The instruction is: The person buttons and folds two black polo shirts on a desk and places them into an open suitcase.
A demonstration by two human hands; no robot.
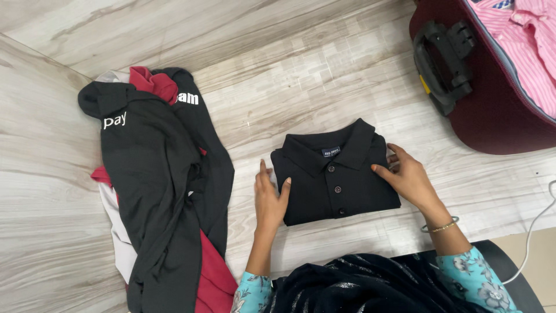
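Squaring up the folded black polo shirt (336, 179) on the floor (359, 75).
My left hand (269, 200) and right hand (408, 177) rest flat and unclenched on its side edges; I'd press evenly, keeping the collar centred.

Your left hand (270, 200) lies flat against the left edge of the folded black polo shirt (335, 181), thumb resting on the fabric. Your right hand (409, 177) presses its right edge, fingers spread. A heap of black, red and white garments (159, 191) lies at nine o'clock. A maroon suitcase (492, 110), open, holds pink striped clothing (536, 46) at two o'clock.
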